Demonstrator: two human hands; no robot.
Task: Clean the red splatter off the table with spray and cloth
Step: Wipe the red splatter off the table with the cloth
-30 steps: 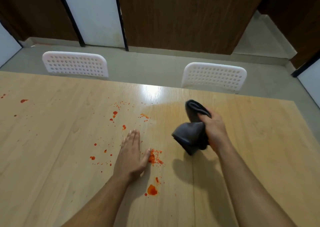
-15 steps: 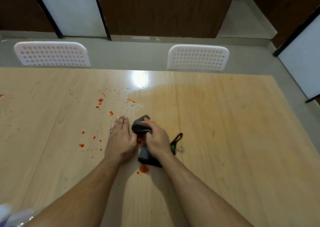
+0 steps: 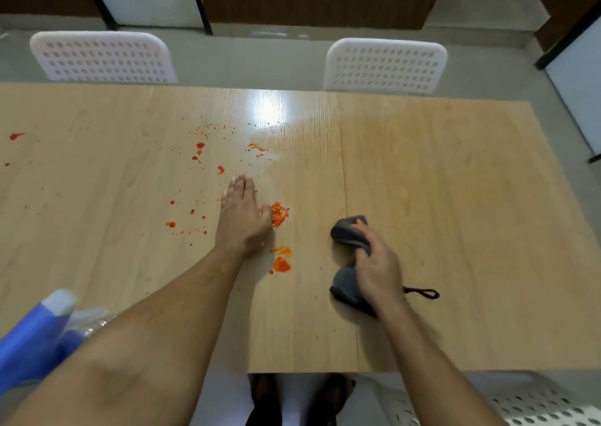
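On table, mid: my left hand [image 3: 242,217] flat, fingers straight and together, palm down on the wood table [image 3: 455,197].
Right hand: my right hand [image 3: 379,267] curled around the dark grey cloth [image 3: 346,287], cloth on tabletop, loop tag trailing right.
Red splatter [image 3: 279,214]: clump touching my left thumb, more blobs nearer me, specks scattered left.
Spray bottle [image 3: 35,334]: blue, lower left, blurred.
Far side: two white chairs [image 3: 385,66].

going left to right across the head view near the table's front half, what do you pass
spray bottle → left hand flat on the table → red splatter → right hand gripping the cloth → cloth's hanging loop
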